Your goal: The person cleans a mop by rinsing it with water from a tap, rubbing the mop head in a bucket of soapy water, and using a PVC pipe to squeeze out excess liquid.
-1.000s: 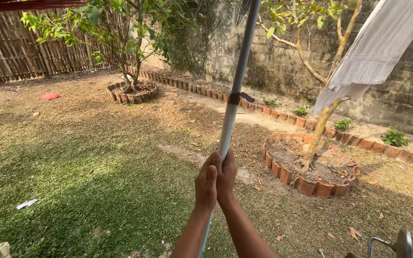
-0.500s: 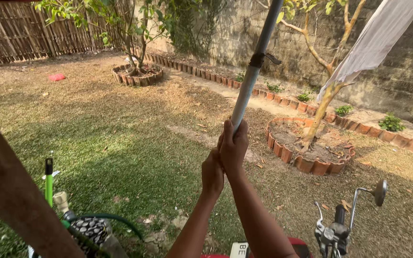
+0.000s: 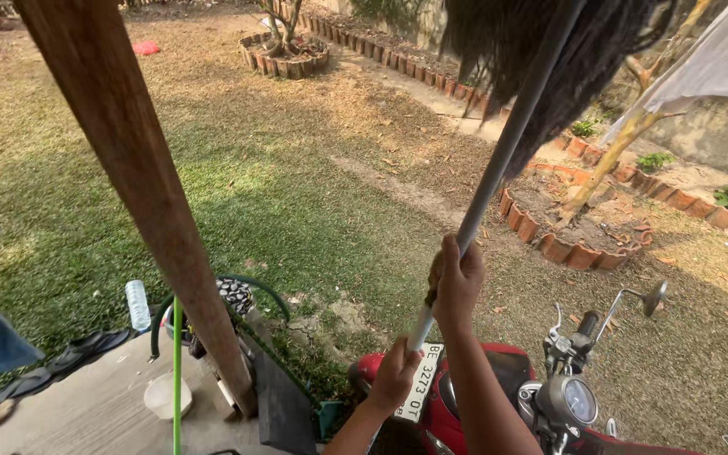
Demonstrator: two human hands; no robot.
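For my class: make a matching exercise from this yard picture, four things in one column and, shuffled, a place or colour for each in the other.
Things:
1. mop pole
2. motorbike
3. clear bottle
4. brick ring

Places or colours:
A. red, below the hands
B. around a small tree
C. gripped by left hand and right hand
D. standing left of the wooden post

Pairs: 1-C, 2-A, 3-D, 4-B

A red motorbike [image 3: 465,396] stood below; a wooden post [image 3: 136,177] leaned left, beside a plastic bottle [image 3: 137,305], a green hose [image 3: 250,285] and brick-edged tree beds [image 3: 579,253].
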